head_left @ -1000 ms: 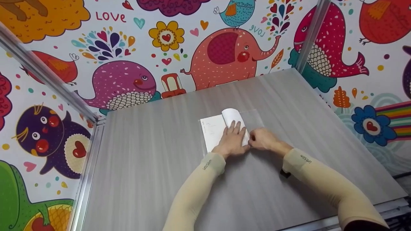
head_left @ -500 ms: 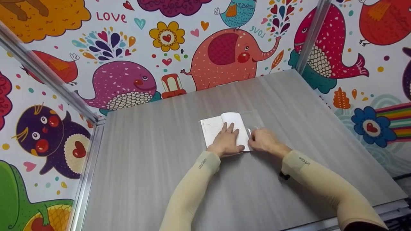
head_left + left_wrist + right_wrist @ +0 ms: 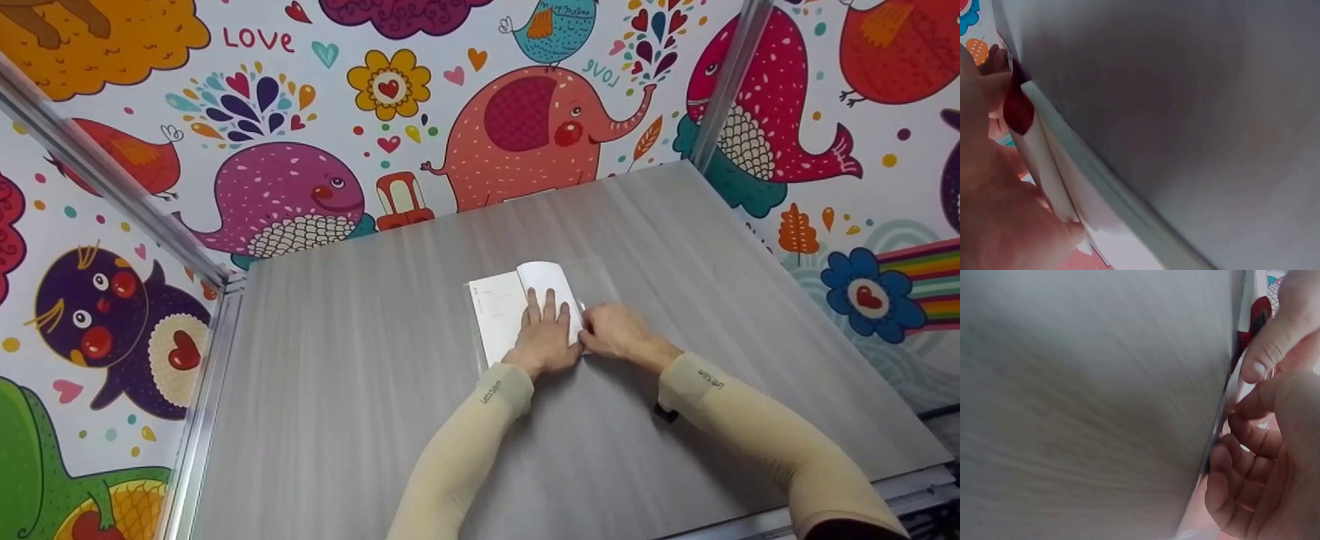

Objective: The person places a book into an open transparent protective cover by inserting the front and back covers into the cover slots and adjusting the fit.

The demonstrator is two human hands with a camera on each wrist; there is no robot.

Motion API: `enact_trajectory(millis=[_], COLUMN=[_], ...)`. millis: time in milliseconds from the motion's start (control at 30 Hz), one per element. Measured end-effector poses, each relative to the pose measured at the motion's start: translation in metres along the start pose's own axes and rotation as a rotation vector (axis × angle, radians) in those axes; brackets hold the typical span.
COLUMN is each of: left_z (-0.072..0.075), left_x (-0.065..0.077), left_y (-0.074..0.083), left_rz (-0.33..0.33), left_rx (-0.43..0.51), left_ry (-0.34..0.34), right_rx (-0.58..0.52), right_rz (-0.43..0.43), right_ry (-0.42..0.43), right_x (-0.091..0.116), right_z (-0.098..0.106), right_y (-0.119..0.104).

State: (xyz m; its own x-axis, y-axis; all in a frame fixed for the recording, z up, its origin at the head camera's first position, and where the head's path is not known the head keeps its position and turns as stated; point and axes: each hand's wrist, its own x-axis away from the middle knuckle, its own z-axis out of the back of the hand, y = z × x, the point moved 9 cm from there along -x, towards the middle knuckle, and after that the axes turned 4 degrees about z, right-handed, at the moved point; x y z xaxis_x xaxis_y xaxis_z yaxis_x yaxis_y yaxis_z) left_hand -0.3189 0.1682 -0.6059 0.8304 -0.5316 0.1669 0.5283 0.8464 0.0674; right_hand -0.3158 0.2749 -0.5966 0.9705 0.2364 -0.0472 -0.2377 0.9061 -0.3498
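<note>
A booklet (image 3: 499, 311) with white pages lies open on the table, its right-hand leaf (image 3: 541, 276) curled over. Its red cover (image 3: 1019, 109) shows inside the curl in the left wrist view. Clear plastic book cover (image 3: 600, 277) extends beyond the booklet's right side. My left hand (image 3: 546, 341) lies across the curled leaf with fingers spread and pressing down. Beside the booklet's lower right edge, my right hand (image 3: 615, 330) has its fingers curled, thumb and forefinger pinching the plastic book cover. The left thumb (image 3: 1269, 354) is close to this pinch in the right wrist view.
The grey wood-grain table (image 3: 360, 360) surrounds the booklet. Cartoon-printed walls (image 3: 300, 112) stand behind and at both sides, with metal frame posts (image 3: 724, 90) at the corners. A metal rail (image 3: 187, 450) runs along the left table edge.
My left hand has shifted left and then back right over the leaf, which now lies somewhat flatter than at first. My right hand has stayed at the right edge.
</note>
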Motion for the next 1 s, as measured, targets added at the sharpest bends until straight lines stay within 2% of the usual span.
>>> enact_trajectory(millis=[133, 267, 467, 633, 800, 1000], left_z=[-0.004, -0.005, 0.002, 0.007, -0.001, -0.001], left_x=[0.0, -0.002, -0.003, -0.008, -0.011, -0.008], left_y=[0.006, 0.013, 0.014, 0.0, -0.01, -0.009], left_rz=[0.051, 0.092, 0.044, 0.018, 0.033, 0.017], left_rx=[0.012, 0.05, 0.107, 0.18, 0.198, 0.17], left_ry=[-0.017, -0.027, 0.0, 0.036, -0.009, -0.051], right_rx=[0.013, 0.002, -0.053, -0.097, -0.099, -0.055], right_rz=[-0.009, 0.041, 0.117, 0.107, 0.089, 0.054], right_ry=[0.011, 0.012, 0.013, -0.028, -0.074, -0.06], right_x=[0.002, 0.002, 0.001, -0.003, -0.004, -0.001], right_z=[0.0, -0.001, 0.001, 0.004, 0.001, -0.001], right_y=[0.001, -0.002, -0.005, -0.002, -0.001, 0.002])
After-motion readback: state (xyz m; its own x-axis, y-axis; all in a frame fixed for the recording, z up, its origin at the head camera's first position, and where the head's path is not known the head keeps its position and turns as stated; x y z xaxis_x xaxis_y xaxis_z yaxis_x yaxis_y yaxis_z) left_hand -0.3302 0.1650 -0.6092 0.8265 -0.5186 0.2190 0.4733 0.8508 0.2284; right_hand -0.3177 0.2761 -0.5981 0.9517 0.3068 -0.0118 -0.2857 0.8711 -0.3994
